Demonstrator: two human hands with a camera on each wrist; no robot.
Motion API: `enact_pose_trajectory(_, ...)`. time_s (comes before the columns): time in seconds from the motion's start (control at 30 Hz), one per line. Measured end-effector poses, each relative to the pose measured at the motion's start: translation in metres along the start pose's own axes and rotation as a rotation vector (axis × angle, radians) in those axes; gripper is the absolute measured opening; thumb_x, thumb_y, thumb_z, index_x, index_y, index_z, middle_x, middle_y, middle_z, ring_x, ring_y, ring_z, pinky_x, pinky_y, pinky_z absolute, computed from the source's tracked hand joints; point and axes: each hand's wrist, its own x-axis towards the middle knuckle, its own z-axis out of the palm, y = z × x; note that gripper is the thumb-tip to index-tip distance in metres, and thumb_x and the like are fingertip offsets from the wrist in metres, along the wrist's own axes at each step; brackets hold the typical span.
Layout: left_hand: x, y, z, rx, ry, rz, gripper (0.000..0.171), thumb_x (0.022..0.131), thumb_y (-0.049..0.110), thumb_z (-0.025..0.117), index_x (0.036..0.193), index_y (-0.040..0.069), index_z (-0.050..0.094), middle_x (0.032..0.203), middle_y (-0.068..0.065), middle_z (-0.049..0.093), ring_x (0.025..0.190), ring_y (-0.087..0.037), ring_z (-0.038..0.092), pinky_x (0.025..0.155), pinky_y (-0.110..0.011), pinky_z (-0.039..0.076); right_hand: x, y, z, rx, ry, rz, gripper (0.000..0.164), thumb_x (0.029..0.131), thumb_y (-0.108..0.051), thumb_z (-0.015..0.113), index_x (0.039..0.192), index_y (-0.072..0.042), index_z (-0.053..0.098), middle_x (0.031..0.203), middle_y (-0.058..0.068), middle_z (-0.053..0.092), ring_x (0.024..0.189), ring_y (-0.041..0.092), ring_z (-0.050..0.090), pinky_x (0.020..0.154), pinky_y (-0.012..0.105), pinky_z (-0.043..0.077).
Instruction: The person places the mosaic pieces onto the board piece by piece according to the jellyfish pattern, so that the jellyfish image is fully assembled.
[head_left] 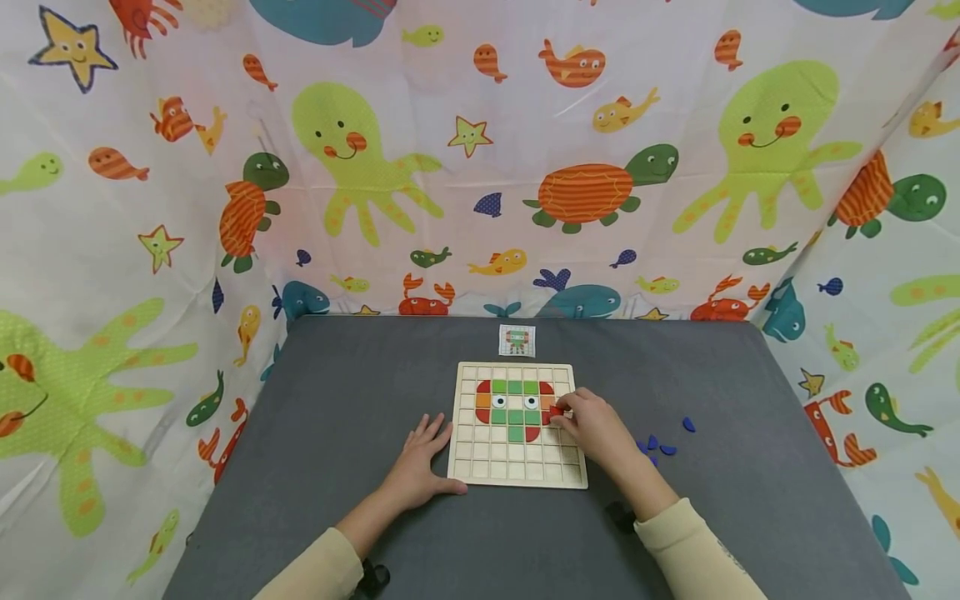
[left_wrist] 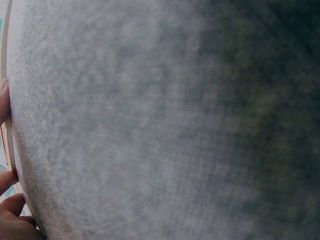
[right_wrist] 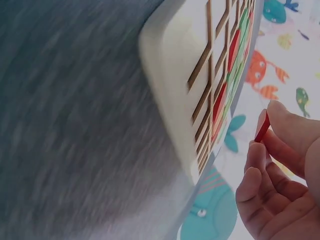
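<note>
Red piece (right_wrist: 263, 129) is in your right hand (head_left: 596, 429), pinched between thumb and index finger; those fingers are closed down to the piece's thickness, the other fingers loosely bent. In the head view it's over the board (head_left: 517, 475), around 3 o'clock from the board's middle, by the red tiles there. Can't tell whether it touches the board.

Handling, my guess: light, stiff, hard to break, a bit slick on the flat faces. Small and thin, so it could twist or pop out if you squeeze off-centre. Best hold: the flat faces near one edge, leaving the opposite edge free. A light pinch should do; your fingertips already cover much of it.

Left hand (head_left: 418, 473) sits at 8 o'clock, fingers spread wide, gripping nothing, thumb at the board's near-left corner. Board looks rigid and probably slides on the cloth-like worktop (head_left: 360, 400); steady it by the rim, not the tiles.

Blue pieces (head_left: 667, 450) lie loose at 3 to 4 o'clock, likely just as light and easily knocked. Card (head_left: 517, 340) is at 12.
</note>
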Motion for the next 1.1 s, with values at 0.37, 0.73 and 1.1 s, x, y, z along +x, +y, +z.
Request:
enact_pose_trajectory(0.37, 0.002, -0.002, 0.001, -0.011, 0.011, 0.000, 0.113, 0.068, 0.053, 0.090, 0.158, 0.013, 0.035, 0.168, -0.007, 0.023, 0.157, -0.035, 0.008, 0.124, -0.059, 0.015, 0.013, -0.036, 0.017, 0.025, -0.051, -0.048, 0.021, 0.088, -0.025, 0.080, 0.102, -0.010, 0.074, 0.096, 0.003, 0.066, 0.073, 0.012, 0.057, 0.071, 0.034, 0.055)
enact_pose_trajectory(0.73, 0.003, -0.002, 0.001, 0.007, 0.003, -0.006, 0.113, 0.068, 0.054, 0.089, 0.158, 0.014, 0.035, 0.168, -0.006, 0.022, 0.157, -0.034, 0.007, 0.124, -0.058, 0.015, 0.020, -0.055, 0.037, 0.028, -0.089, -0.108, 0.021, 0.088, -0.024, 0.080, 0.101, -0.009, 0.074, 0.095, 0.003, 0.066, 0.077, 0.015, 0.061, 0.070, 0.033, 0.056)
enact_pose_trajectory(1.1, 0.003, -0.002, 0.002, -0.002, 0.009, -0.001, 0.114, 0.067, 0.054, 0.090, 0.158, 0.011, 0.036, 0.168, -0.008, 0.023, 0.157, -0.036, 0.008, 0.124, -0.060, 0.016, 0.023, -0.064, 0.053, -0.132, -0.157, -0.112, 0.022, 0.088, -0.031, 0.080, 0.101, -0.014, 0.075, 0.097, 0.002, 0.067, 0.083, 0.020, 0.067, 0.071, 0.037, 0.058)
